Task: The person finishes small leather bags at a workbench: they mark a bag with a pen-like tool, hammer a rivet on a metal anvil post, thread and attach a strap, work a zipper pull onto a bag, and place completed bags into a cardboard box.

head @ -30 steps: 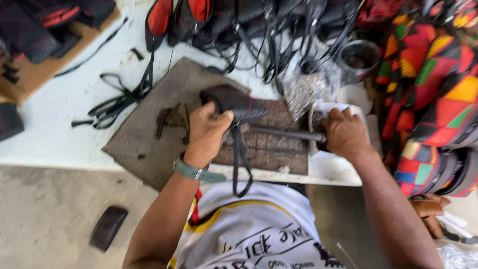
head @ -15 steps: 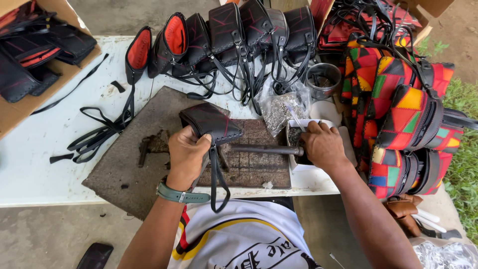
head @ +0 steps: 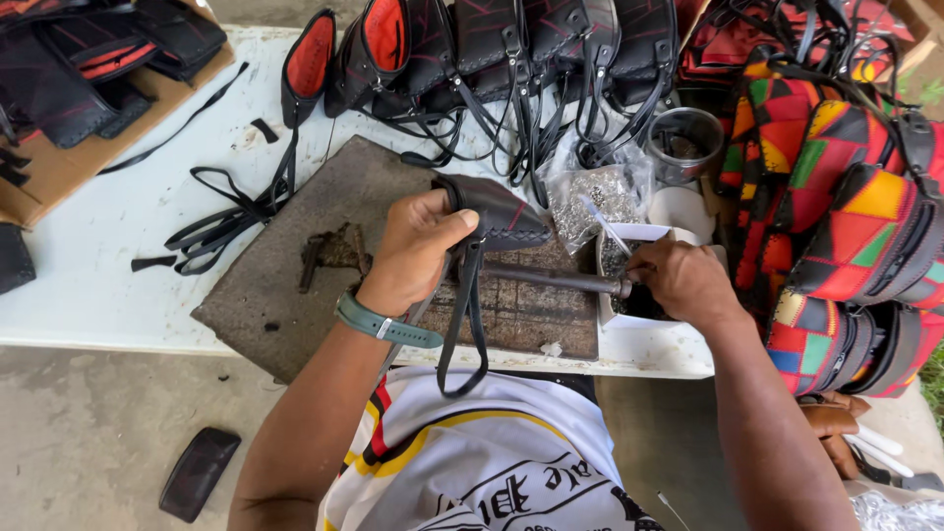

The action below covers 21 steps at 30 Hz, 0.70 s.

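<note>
left grip is closed around one small black leather pouch, stitched at the edges, its strap hanging over the bench edge. right grip pinches into one white tray beside it. one metal rod lies between both.

Not much packaging here, going off the grey work mat as the landmark. Just past its far right corner sits a clear crinkly plastic bag, lumpy, full of small silvery bits. Right of the mat's right edge is a shallow white box, rectangular, with dark small stuff inside. Well off to the mat's far left there's a flat brown cardboard box, open, with black and red pieces lying in it. No labels, signs or screens that I can spot.
</note>
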Available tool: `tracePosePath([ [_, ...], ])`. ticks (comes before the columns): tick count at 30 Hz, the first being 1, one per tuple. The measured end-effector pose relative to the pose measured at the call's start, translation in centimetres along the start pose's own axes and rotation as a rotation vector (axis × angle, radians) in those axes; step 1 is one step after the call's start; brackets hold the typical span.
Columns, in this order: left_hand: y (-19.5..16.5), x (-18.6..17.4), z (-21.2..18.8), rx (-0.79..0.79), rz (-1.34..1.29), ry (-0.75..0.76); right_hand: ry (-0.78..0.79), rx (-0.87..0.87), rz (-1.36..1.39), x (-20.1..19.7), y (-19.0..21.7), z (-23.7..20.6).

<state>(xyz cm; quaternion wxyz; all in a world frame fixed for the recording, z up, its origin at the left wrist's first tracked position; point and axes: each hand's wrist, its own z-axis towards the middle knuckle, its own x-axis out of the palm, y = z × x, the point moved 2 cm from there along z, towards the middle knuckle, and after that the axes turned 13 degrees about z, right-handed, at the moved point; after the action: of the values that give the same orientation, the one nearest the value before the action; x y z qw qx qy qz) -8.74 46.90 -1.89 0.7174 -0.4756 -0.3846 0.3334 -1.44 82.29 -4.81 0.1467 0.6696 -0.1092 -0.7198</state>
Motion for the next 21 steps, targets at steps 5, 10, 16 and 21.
tracePosePath([
  [5,0.5,0.6,0.3,0.05,0.175,0.011,-0.011,-0.171,0.134,-0.3,-0.9,0.4],
  [10,0.5,1.2,0.0,0.064,0.276,0.041,-0.169,-0.191,0.29,-2.4,0.5,-0.3],
  [16,0.1,3.5,-0.8,0.124,0.36,0.008,-0.365,-0.294,0.966,-3.9,7.0,-2.6],
  [21,-0.5,4.9,-1.4,0.192,0.42,-0.005,-0.4,-0.432,1.246,-1.8,13.0,-2.6],
])
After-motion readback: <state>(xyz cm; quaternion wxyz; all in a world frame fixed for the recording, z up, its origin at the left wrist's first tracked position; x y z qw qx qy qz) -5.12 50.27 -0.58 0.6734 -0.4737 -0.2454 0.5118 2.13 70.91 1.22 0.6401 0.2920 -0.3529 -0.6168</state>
